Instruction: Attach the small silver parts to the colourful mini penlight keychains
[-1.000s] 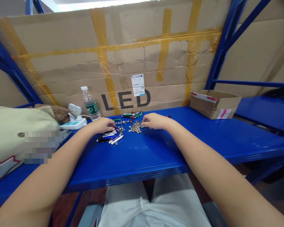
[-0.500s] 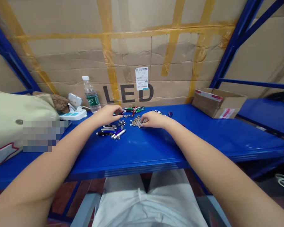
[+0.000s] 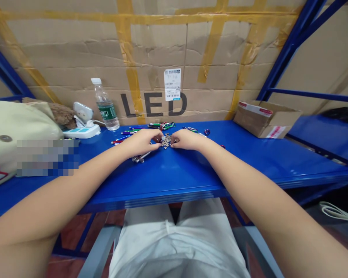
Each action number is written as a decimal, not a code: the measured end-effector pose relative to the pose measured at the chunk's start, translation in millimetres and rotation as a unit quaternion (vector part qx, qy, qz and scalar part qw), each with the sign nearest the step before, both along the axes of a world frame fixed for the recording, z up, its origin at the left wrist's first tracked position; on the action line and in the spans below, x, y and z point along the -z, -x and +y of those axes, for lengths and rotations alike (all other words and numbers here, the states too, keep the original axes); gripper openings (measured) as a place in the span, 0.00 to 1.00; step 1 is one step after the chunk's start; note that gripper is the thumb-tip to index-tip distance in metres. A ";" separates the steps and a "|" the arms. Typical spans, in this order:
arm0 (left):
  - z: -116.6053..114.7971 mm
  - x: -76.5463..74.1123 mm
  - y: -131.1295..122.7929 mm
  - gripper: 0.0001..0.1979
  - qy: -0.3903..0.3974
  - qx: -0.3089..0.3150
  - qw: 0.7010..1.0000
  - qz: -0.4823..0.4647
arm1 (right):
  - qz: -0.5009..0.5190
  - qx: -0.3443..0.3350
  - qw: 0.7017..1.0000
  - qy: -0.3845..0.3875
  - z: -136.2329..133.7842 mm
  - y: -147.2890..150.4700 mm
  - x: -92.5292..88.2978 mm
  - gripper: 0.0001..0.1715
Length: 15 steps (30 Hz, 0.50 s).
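A small pile of round silver pieces (image 3: 166, 143), like button cells, lies on the blue table (image 3: 174, 177). My left hand (image 3: 145, 141) reaches the pile's left side, fingers curled and thumb below them. A pale bit shows at its fingertips, too small to name. On the right side, my right hand (image 3: 185, 139) has thumb and forefinger brought together at the pile's edge; anything between them is hidden. Slim silver pen-like tubes (image 3: 141, 157) lie under and in front of my left hand, partly covered by it. Green and red pen-like pieces (image 3: 162, 126) lie behind the pile.
A water bottle (image 3: 106, 108) and a white power strip (image 3: 82, 132) stand at the back left, beside a pale bag (image 3: 23, 123). An open cardboard box (image 3: 263, 119) sits at the back right. Large cardboard (image 3: 220, 77) walls the rear. More small pieces (image 3: 206, 132) lie right of centre.
My left hand has moved right, from the small metal parts to the pile, with the pale bit at its fingertips. My right hand stays by the pile. The view has tilted down slightly.
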<state>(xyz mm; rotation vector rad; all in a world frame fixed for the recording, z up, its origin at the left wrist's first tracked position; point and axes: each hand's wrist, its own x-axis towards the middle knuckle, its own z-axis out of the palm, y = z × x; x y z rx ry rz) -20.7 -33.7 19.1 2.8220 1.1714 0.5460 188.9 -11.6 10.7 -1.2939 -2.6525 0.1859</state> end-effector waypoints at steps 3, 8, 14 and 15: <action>3.1 2.9 1.2 0.12 0.001 0.000 1.000 0.012 | -0.011 0.020 1.000 0.014 -1.5 -0.8 -2.2 0.09; 6.4 6.8 1.3 0.14 -0.005 0.013 0.999 0.048 | -0.026 0.027 0.998 0.047 -1.0 -3.5 -2.7 0.09; 8.4 9.6 0.7 0.15 -0.024 0.020 0.997 0.076 | 0.047 0.027 0.998 0.023 -1.9 -6.1 -7.4 0.09; 8.7 10.0 0.6 0.14 -0.022 0.018 0.997 0.073 | 0.079 0.023 0.996 0.019 -1.8 -6.7 -8.2 0.10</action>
